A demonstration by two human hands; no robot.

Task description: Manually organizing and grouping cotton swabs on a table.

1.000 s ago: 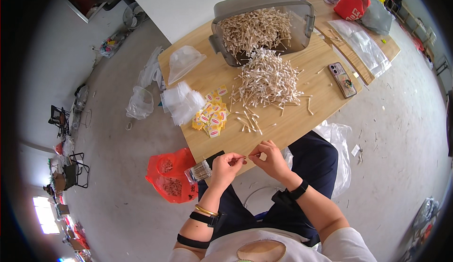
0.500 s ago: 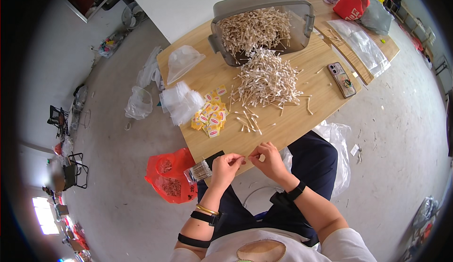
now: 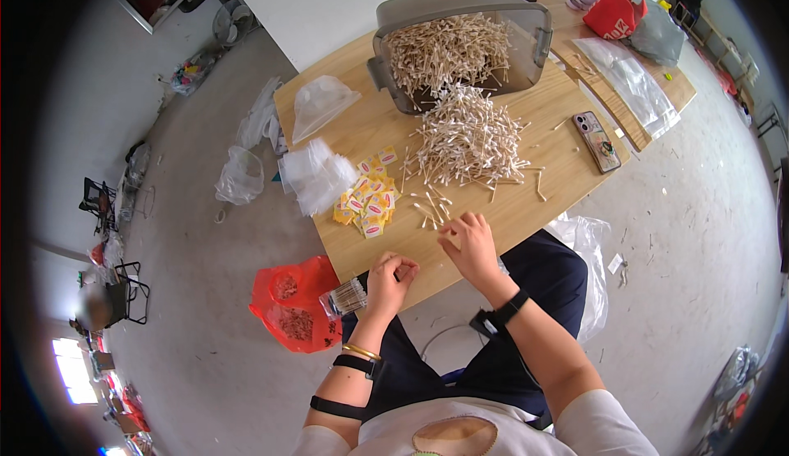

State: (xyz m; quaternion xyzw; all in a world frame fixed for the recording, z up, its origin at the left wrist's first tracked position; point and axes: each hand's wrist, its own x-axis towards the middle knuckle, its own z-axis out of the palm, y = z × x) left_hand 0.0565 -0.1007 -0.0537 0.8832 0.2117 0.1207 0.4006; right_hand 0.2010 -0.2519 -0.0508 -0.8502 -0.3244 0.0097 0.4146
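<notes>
One red plastic bag (image 3: 316, 282) sat just beside the surface (image 3: 378, 127), left of a stack of clear bags (image 3: 312, 177) and a pack of cotton swabs (image 3: 349, 297). Next came yellow-and-white cards (image 3: 374, 201), then the left hand (image 3: 388, 283), its grip curled; whether it clamped anything, I couldn't tell. A few loose swabs (image 3: 433, 208) lay near the right hand (image 3: 472, 249), whose grip was apart. Above it, a swab heap (image 3: 468, 140) fronted a tipped grey bin (image 3: 452, 4); further right lay a phone (image 3: 597, 142).
</notes>
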